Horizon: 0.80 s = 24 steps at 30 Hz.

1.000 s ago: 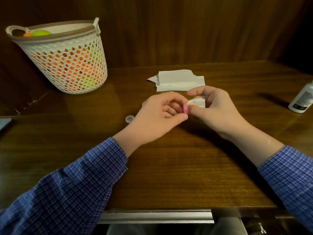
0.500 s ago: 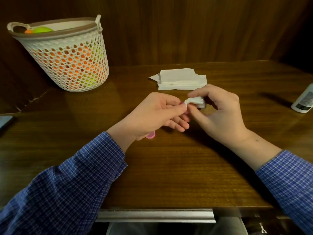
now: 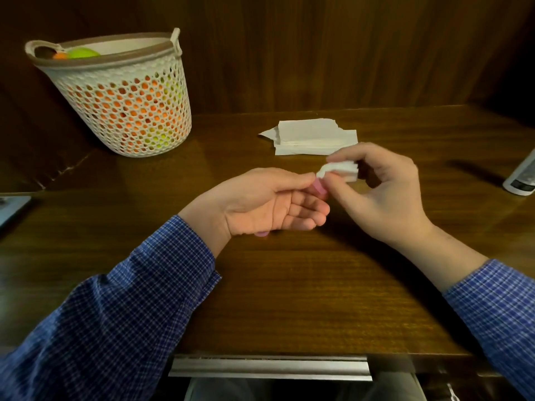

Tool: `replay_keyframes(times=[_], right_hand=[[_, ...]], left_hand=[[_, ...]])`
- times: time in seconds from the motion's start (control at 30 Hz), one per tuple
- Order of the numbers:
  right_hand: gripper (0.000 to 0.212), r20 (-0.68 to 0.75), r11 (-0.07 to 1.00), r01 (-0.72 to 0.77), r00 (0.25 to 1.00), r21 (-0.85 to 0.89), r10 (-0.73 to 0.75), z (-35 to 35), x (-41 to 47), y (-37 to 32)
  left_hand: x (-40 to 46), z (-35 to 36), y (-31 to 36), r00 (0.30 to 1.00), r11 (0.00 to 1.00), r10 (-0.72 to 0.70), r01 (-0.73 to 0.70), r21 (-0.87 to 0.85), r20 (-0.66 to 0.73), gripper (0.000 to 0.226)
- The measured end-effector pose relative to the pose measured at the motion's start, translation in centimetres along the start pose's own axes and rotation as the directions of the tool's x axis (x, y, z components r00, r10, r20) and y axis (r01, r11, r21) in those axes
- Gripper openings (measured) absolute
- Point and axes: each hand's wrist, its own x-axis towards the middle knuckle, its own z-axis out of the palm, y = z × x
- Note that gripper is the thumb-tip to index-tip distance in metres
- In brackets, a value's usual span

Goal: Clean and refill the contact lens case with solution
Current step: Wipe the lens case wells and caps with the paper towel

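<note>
My left hand (image 3: pixel 272 204) is turned palm up at mid table and pinches a small pink lens case part (image 3: pixel 406 189) between thumb and fingertips. My right hand (image 3: pixel 385 195) holds a folded white tissue wad (image 3: pixel 337 170) against that pink part. A second pink piece (image 3: pixel 262 234) lies on the table, mostly hidden under my left wrist. The white solution bottle (image 3: pixel 521 180) lies at the right edge, partly cut off.
A stack of white tissues (image 3: pixel 314 137) lies behind my hands. A white mesh basket (image 3: pixel 127 96) full of orange and green balls stands at the back left. The wooden table (image 3: pixel 289 285) ends at a metal rail near me. A wooden wall rises behind.
My left hand has rolled palm up and brought the pink part back against the tissue. A pink piece now lies under my left wrist. The small clear cap seen earlier is out of sight.
</note>
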Motion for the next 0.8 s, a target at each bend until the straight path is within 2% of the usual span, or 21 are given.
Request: replay_keyframes(times=[0.07,0.13,0.2,0.27,0.3,0.37,0.47,0.6,0.67,0.73,0.8], right_hand=[[0.019,-0.063,0.985,-0.164,0.984,0.06,0.167,0.0,0.3,0.1],[0.022,-0.038,0.908,-0.387,0.917,0.159,0.398,-0.1,0.7,0.6],[0.023,0.1,0.738,-0.616,0.782,0.276,0.615,-0.2,1.0,1.0],[0.018,0.242,0.576,-0.753,0.652,0.317,0.719,0.0,1.1,1.2],[0.016,0.272,0.549,-0.783,0.619,0.293,0.737,0.1,1.1,1.4],[0.01,0.281,0.551,-0.806,0.592,0.218,0.755,0.9,1.4,1.6],[0.007,0.289,0.558,-0.816,0.577,0.153,0.764,3.2,3.3,1.2],[0.02,0.318,0.69,-0.705,0.699,0.161,0.64,8.1,7.8,-0.1],[0.02,0.36,0.745,-0.65,0.737,0.147,0.572,10.8,10.0,-0.6],[0.012,0.414,0.8,-0.6,0.732,0.018,0.54,13.2,11.5,-0.5],[0.021,0.416,0.851,-0.493,0.745,-0.183,0.521,14.7,12.2,-0.4]], left_hand=[[-0.1,-0.4,0.3,0.996,0.998,0.058,-0.056,0.022,-0.064,0.025],[-0.4,-1.0,0.8,0.98,0.989,0.145,-0.142,0.03,-0.134,0.023],[-1.0,-1.9,1.3,0.943,0.964,0.262,-0.265,0.011,-0.206,0.019],[-1.8,-2.9,1.7,0.881,0.923,0.367,-0.385,-0.003,-0.299,0.014],[-2.3,-3.5,1.8,0.846,0.902,0.401,-0.432,-0.01,-0.352,0.014],[-3.2,-4.8,1.6,0.783,0.871,0.437,-0.492,-0.011,-0.443,0.021],[-4.2,-6.4,1.1,0.74,0.865,0.442,-0.501,0.024,-0.507,0.026],[-5.4,-8.3,0.6,0.697,0.867,0.464,-0.483,0.121,-0.547,0.017],[-6.0,-9.1,0.4,0.679,0.866,0.473,-0.475,0.155,-0.562,0.018],[-6.7,-9.7,0.2,0.676,0.87,0.476,-0.453,0.191,-0.563,0.022],[-7.2,-10.2,-0.1,0.687,0.877,0.471,-0.431,0.211,-0.554,0.022]])
